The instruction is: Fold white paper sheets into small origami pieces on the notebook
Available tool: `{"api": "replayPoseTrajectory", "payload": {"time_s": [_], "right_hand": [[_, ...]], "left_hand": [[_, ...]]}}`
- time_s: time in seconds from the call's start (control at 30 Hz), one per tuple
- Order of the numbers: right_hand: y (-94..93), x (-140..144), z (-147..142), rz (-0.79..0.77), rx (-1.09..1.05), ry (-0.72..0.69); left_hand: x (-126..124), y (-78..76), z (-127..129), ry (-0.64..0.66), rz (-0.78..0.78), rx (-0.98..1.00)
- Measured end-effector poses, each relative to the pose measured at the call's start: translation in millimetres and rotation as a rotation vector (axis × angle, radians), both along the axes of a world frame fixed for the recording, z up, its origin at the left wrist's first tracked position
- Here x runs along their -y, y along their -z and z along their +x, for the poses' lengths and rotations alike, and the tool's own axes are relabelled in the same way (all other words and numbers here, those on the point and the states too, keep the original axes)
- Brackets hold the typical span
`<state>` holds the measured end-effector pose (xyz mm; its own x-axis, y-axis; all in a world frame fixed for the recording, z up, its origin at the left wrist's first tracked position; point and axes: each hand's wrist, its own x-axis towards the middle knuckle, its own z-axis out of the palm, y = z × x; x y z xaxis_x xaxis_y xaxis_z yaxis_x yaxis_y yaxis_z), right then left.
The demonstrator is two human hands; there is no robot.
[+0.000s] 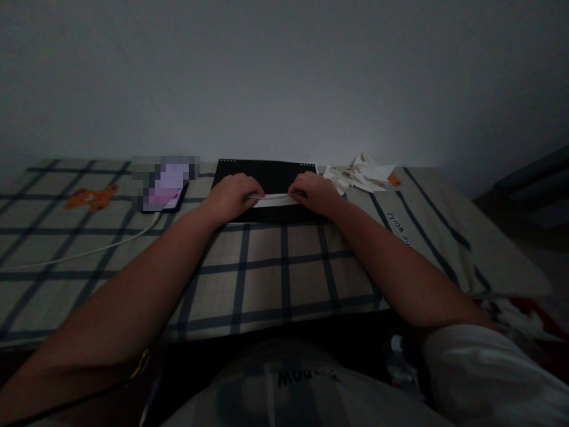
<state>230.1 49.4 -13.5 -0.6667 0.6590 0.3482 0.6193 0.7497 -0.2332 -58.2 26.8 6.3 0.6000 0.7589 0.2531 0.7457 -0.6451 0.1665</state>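
Observation:
A narrow white strip of paper (276, 200), which looks folded, lies across a flat black board (267, 172) with small white marks in its two far corners. My left hand (232, 196) pinches the strip's left end, its fingers closed. At the opposite end, my right hand (313, 193) grips the paper between thumb and fingers. Both hands rest low over the board, and they hide parts of its left and right sides.
Crumpled white paper scraps (360, 174) lie right of the board. On the left sits a lit phone (164, 187) with a white cable (106, 246). A checked cloth (267, 279) covers the table, which meets a grey wall (284, 77). A plastic bottle (400, 362) stands below the table edge.

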Motion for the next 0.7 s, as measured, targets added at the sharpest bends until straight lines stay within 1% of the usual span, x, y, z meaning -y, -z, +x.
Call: {"api": "replayPoseTrajectory", "payload": {"time_s": [0.13, 0.27, 0.37, 0.43, 0.57, 0.7], "right_hand": [[-2.0, 1.7, 5.6, -0.043, 0.031, -0.079], [-5.5, 5.7, 8.1, -0.04, 0.068, -0.093], [-7.5, 9.1, 7.6, -0.025, 0.081, -0.088], [-7.8, 10.2, 6.8, -0.018, 0.079, -0.089], [-6.4, 10.0, 3.3, -0.009, 0.101, -0.063], [-5.2, 12.5, -3.8, 0.003, 0.115, -0.048]], "left_hand": [[-0.5, 0.3, -5.0, 0.1, -0.044, 0.009], [2.0, -1.8, -6.1, 0.148, -0.026, 0.026], [5.7, -4.3, -3.6, 0.152, -0.019, 0.023], [6.9, -4.6, -1.7, 0.132, -0.015, 0.005], [6.6, -2.5, 1.8, 0.08, 0.02, -0.086], [10.1, -2.4, 8.9, 0.081, 0.045, -0.154]]}}
